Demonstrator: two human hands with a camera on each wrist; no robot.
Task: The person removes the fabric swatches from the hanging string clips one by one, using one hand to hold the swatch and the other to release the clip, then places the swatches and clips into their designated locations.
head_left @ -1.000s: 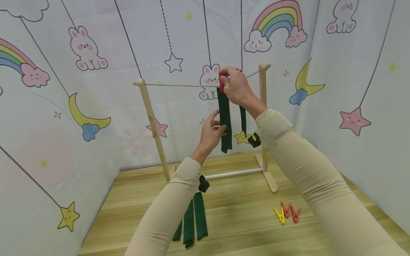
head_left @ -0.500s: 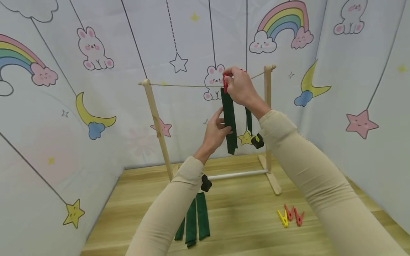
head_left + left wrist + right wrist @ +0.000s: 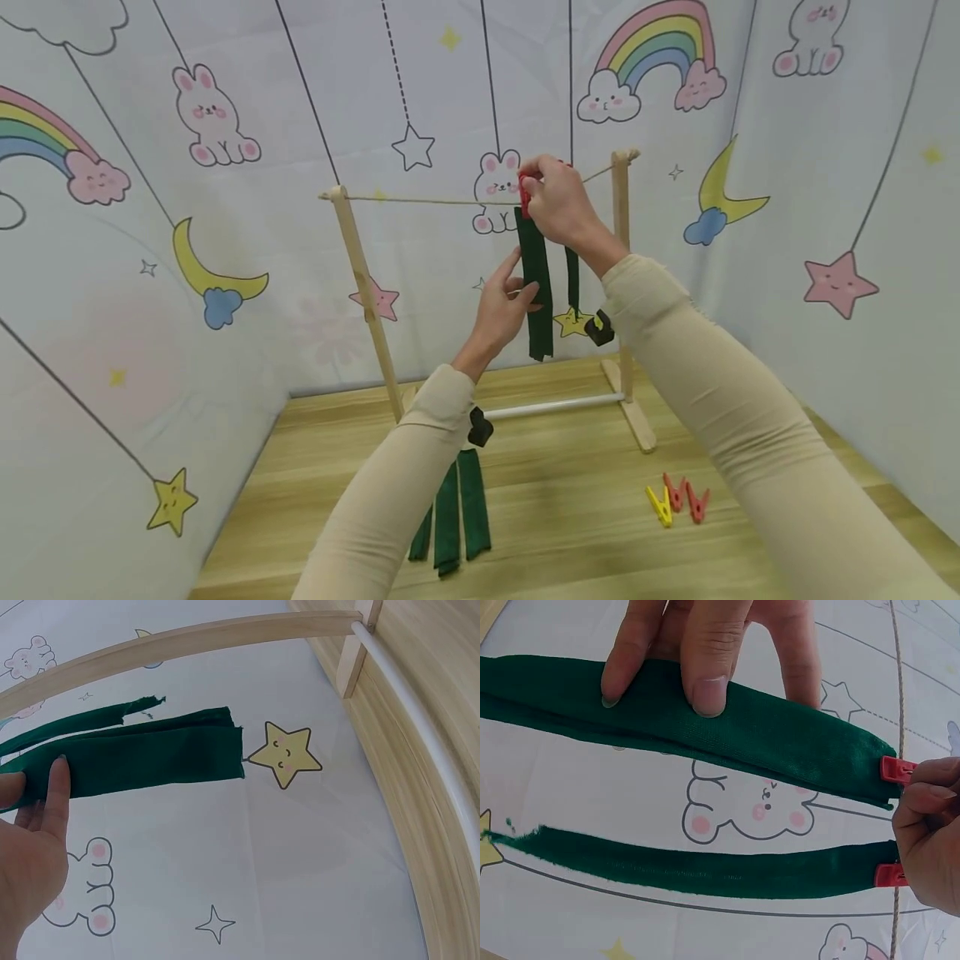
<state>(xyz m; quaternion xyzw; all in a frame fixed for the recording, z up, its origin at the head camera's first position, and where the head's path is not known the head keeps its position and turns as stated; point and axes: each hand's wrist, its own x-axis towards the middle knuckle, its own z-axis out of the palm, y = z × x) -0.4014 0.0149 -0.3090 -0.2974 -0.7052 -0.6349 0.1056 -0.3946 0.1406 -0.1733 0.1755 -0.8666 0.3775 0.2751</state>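
Observation:
A dark green cloth strip [image 3: 780,742] hangs doubled from the rope [image 3: 420,200] of a small wooden rack. At its top, my right hand [image 3: 558,204] pinches a red clothespin [image 3: 895,769] that sits over the rope and the cloth. Lower on the same strip is my left hand [image 3: 497,312], holding it lightly, with the thumb in front and some fingers behind. A second green strip [image 3: 705,871] hangs beside it under another red clothespin [image 3: 889,875], partly covered by my right hand in the head view. The strip's free end [image 3: 210,754] shows in the left wrist view.
Several green strips [image 3: 474,508] lie on the wooden table, partly hidden by my left sleeve. At the right lie a yellow clothespin [image 3: 660,507] and two red clothespins [image 3: 697,502]. The rack has a left post [image 3: 358,275], a right post [image 3: 623,242] and a white bottom bar [image 3: 555,407].
The head view shifts slightly right and then a little back. Both hands stay in place on the clothespin and the strip.

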